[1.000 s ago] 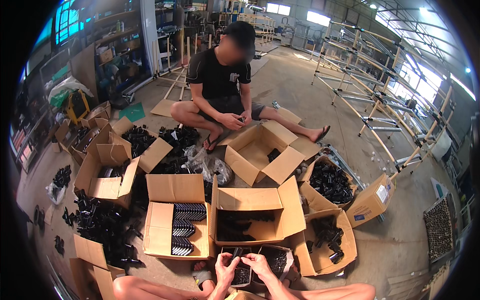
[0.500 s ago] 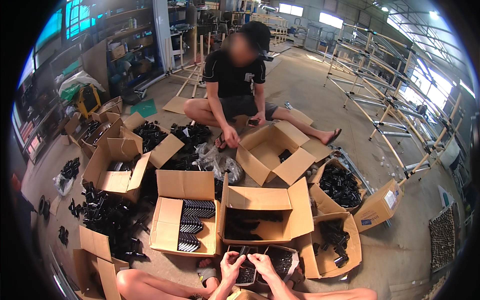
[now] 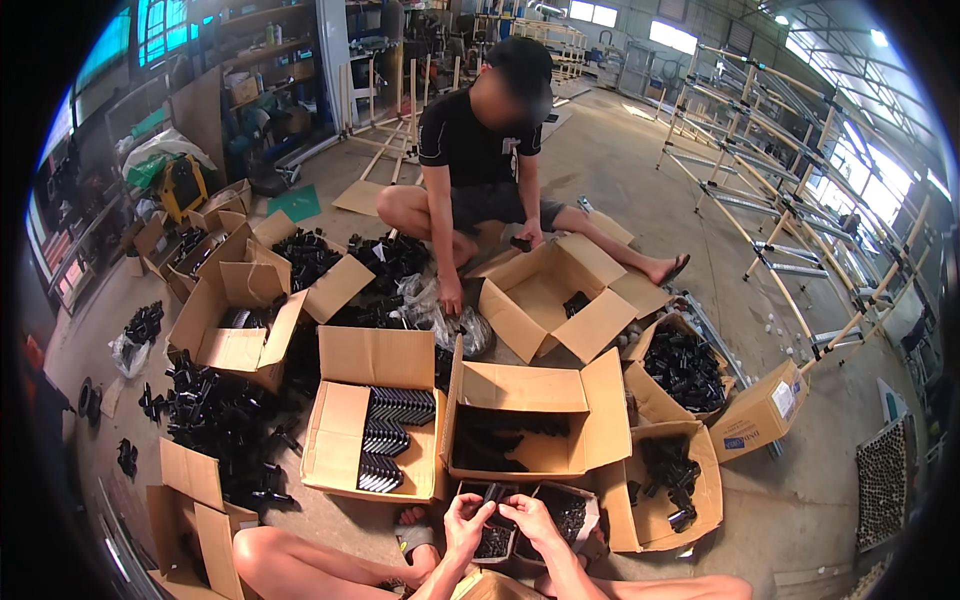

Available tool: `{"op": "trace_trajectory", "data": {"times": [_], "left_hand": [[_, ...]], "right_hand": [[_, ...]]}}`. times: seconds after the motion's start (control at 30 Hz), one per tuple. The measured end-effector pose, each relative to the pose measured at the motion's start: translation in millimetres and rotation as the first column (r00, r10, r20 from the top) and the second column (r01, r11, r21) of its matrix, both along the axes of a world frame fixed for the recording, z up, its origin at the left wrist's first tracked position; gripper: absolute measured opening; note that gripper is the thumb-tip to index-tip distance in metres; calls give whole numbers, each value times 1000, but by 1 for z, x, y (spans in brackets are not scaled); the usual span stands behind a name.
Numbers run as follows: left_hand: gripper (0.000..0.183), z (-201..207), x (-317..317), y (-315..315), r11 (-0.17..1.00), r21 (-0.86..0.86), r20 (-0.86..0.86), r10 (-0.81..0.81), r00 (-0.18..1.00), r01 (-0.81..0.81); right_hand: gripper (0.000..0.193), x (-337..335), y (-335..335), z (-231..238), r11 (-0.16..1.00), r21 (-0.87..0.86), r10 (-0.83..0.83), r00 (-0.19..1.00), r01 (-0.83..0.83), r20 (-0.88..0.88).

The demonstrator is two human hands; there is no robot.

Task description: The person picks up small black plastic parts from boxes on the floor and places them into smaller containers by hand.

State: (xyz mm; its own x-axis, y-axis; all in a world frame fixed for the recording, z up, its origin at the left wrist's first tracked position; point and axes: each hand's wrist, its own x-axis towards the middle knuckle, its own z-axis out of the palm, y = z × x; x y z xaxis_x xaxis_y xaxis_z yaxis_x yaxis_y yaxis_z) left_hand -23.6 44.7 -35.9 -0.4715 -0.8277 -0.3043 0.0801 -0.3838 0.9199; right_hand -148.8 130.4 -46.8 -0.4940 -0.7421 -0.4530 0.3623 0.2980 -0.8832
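Low in the view, my left hand (image 3: 465, 526) grips a short black tubular part (image 3: 494, 493), held tilted upward. Close against its right side, my right hand (image 3: 532, 519) is closed in a pinch; whatever sits between those fingertips is too small to make out. Beneath my hands stand two small open boxes, a left one (image 3: 493, 542) and a right one (image 3: 569, 512), both filled with small dark pieces. Just beyond them is an open cardboard box (image 3: 528, 462) with black parts inside. Left of it, another carton (image 3: 335, 440) holds black parts stacked in neat rows (image 3: 398, 422).
To my right, cartons (image 3: 622, 520) hold loose black parts. A large heap of black parts (image 3: 215, 425) lies on the floor at left. Across from me sits a person (image 3: 490, 150) beside an open carton (image 3: 535, 310). Pipe racks (image 3: 770, 180) stand at the far right.
The person opposite has leaned forward and lowered one hand to the clear plastic bag. My hands keep nearly the same grip on the black part. The whole view has shifted slightly.
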Motion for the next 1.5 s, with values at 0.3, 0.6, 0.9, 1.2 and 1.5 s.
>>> {"op": "trace_trajectory", "data": {"times": [0.3,0.6,0.9,1.2,1.5], "left_hand": [[28,-12,0,-1,999,51,-78,23,997,-19],[26,-19,2,-2,1000,13,-25,-6,1000,6],[26,-12,1,-2,999,33,-25,15,1000,-15],[26,-7,1,-2,999,53,-47,-1,999,3],[26,-11,2,-2,999,42,-33,-4,999,5]], "right_hand": [[20,6,-4,4,1000,28,3,993,0,-114],[19,-4,1,-4,990,102,109,985,-95,-137],[19,-3,1,-2,981,161,137,976,-109,-171],[20,-1,0,0,993,88,96,978,-80,-184],[19,-4,0,12,983,117,155,983,-144,-97]]}}
